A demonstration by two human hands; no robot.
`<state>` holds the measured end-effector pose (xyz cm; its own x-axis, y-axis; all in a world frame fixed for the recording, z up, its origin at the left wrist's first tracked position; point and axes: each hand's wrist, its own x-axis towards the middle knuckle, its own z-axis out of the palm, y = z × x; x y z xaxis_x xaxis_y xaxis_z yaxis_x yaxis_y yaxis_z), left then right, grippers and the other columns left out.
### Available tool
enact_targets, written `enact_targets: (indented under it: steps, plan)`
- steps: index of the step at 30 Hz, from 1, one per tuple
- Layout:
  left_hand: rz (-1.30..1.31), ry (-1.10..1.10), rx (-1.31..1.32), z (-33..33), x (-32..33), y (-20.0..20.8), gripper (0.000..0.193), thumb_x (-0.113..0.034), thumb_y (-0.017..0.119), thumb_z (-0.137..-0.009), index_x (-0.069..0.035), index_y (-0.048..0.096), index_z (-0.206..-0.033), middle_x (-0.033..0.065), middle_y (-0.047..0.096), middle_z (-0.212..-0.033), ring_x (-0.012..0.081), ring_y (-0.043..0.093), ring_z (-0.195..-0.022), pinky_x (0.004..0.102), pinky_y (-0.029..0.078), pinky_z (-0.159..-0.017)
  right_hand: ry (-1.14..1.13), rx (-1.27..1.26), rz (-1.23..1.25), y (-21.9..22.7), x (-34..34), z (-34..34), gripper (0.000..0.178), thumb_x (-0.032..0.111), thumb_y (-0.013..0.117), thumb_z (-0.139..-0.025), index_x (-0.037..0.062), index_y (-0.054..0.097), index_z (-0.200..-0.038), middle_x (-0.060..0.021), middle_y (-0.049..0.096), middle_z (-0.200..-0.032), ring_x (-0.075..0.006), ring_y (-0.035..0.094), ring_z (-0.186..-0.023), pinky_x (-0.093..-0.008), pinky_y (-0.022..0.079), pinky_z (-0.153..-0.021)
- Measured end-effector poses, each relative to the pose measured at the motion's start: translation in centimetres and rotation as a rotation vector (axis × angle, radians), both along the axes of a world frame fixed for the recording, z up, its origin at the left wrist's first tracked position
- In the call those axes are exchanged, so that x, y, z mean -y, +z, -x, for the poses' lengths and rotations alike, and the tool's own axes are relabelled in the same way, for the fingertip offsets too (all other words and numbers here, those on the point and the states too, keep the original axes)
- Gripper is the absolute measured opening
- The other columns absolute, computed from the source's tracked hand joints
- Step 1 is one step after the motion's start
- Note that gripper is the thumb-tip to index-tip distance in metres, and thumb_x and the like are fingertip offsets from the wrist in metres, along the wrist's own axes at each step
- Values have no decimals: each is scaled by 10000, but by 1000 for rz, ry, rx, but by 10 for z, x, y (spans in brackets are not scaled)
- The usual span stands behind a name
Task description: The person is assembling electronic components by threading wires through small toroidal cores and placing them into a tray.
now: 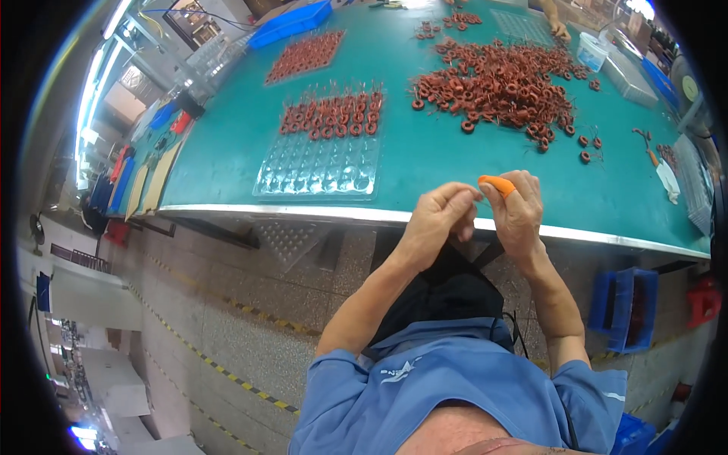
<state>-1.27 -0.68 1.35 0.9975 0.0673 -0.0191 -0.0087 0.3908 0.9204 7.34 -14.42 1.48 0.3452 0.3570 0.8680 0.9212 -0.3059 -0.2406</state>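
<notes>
My left hand (447, 213) and my right hand (518, 214) are raised close together at the table's near edge, both with fingers pinched. An orange finger cot (498, 184) covers one digit of the right hand. Whatever lies between the fingertips is too small or hidden to name. Ahead and to the right spreads a heap of red-brown ring coils (500, 87) with thin wire leads. To the left sits a clear plastic tray (315, 173); coils (331, 114) stand in its far rows, while its near pockets hold nothing.
Farther back lie another tray of coils (305, 55) and a blue bin (291, 23). Another person's hand (560, 29) reaches in beyond the heap, near a white tub (591, 53). Clear trays (696, 182) line the right edge. Blue crates (626, 307) stand on the floor.
</notes>
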Motion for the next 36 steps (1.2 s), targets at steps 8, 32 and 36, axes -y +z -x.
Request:
enact_targets:
  steps: [8,32,36]
  plan:
    - [9,283,142,-11,-2,-14,228,-187,472,-1009,7,584,-968,27,505,-663,103,479,-546,232,403,-501,293,-1099,-275,4,-17,1,313,256,613,-927,-28,697,-823,-36,644,-692,-89,542,-719,-252,434,-661]
    - [-252,20,79,7,-18,-3,217,-148,499,-982,12,504,-1128,26,443,-608,108,486,-508,226,390,-461,380,-1089,-383,-16,-18,11,258,226,607,-930,-20,627,-1003,6,558,-639,-44,469,-516,-203,360,-457]
    - [-194,-219,-59,17,-30,-11,476,-416,338,-1035,15,527,-1099,44,494,-656,130,524,-527,232,429,-490,574,-1359,-299,-12,-12,12,223,200,611,-934,-12,618,-1002,28,527,-670,-27,428,-506,-172,328,-439]
